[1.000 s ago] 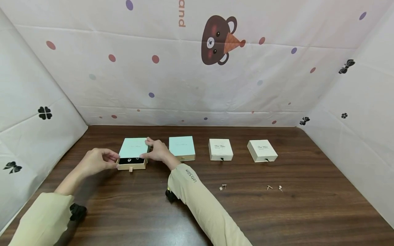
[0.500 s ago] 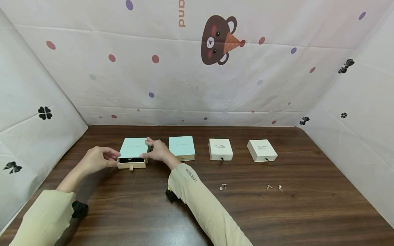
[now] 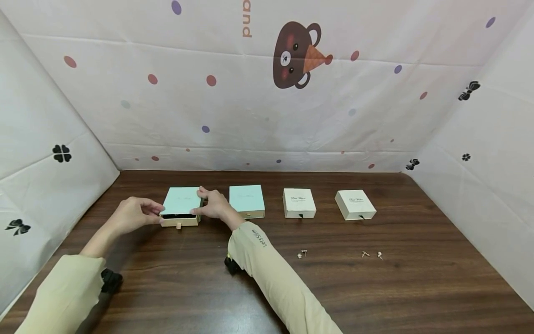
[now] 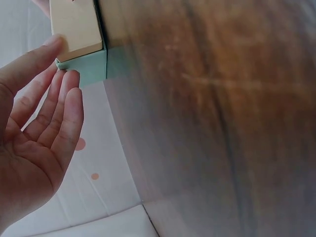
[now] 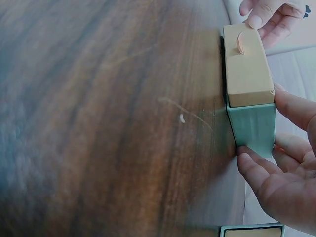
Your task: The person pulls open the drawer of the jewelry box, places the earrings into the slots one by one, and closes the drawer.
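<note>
A jewelry box with a mint-green sleeve stands at the table's left, its tan drawer still sticking out a little at the front. My left hand holds the box's front left corner, its thumb against the drawer and its fingers at the sleeve's side. My right hand grips the sleeve's right side between thumb and fingers. In the right wrist view a ribbon pull tab shows on the drawer front. Only a thin dark strip of the drawer's inside shows under the sleeve.
A second mint-green box stands just right of my right hand. Two white boxes, one nearer and one farther right, complete the row. Small earrings lie in front, some at centre and some at right.
The drawer has slid back farther into the sleeve, hiding the earrings seen inside earlier. My left hand has moved slightly forward and right with it; my right hand has stayed in place.
</note>
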### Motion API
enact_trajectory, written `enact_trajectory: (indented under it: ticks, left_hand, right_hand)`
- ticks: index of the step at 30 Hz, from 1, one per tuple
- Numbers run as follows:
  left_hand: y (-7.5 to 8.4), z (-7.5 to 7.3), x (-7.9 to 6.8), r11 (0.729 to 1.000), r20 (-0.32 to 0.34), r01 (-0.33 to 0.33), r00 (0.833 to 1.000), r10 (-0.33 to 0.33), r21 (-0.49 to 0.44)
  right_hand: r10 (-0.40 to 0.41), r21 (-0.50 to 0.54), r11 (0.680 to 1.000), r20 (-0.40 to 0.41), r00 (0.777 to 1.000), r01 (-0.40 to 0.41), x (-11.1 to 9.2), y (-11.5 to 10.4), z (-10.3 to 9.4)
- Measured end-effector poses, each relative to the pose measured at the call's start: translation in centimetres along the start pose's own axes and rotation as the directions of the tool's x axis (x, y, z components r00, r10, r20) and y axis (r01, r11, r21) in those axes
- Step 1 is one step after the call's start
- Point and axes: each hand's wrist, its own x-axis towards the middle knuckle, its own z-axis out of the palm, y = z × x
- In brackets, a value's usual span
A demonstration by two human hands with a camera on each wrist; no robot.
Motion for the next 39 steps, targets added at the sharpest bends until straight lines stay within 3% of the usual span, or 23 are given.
enact_trajectory:
  ticks: [28, 39]
  left_hand:
    - [0.3, 0.2, 1.1, 0.998, -0.041, -0.018, 0.999, 0.021, 0.061]
    - [1.0, 0.4, 1.3, 0.996, -0.018, -0.003, 1.0, 0.005, 0.091]
  right_hand:
    - [0.016, -0.027, 1.0, -0.011, 1.0, -0.016, 0.1, -0.4, 0.3]
    - [0.023, -0.059, 0.998, -0.011, 1.0, -0.023, 0.2, -0.4, 0.2]
